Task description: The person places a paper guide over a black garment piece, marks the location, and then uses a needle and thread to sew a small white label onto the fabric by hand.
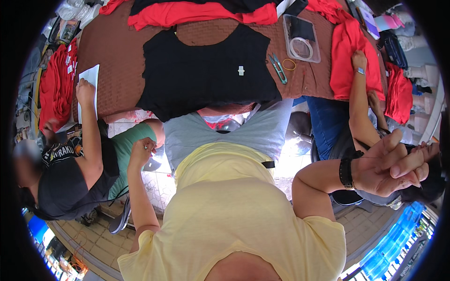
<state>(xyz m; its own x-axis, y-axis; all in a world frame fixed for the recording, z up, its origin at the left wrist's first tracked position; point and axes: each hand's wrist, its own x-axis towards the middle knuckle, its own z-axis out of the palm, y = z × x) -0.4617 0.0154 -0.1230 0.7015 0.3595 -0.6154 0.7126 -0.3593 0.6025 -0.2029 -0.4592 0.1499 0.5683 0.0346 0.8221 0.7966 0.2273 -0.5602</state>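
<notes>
Yellow T-shirt [229, 201], black wristband [346, 173]

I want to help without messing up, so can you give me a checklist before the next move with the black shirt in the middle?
1. Black shirt spread out on the table: ok, though its lower edge reaches the table's near edge.
2. White tag on the shirt: ok, it sits right of the middle. Whether it is fastened: cannot tell.
3. Snips off the tag: ok, they lie by the shirt's right edge.
4. Hands on the shirt: not ok, the left hand and the right hand are both off it.
5. Needle or thread in the fingers: cannot tell, too small to make out.
</notes>
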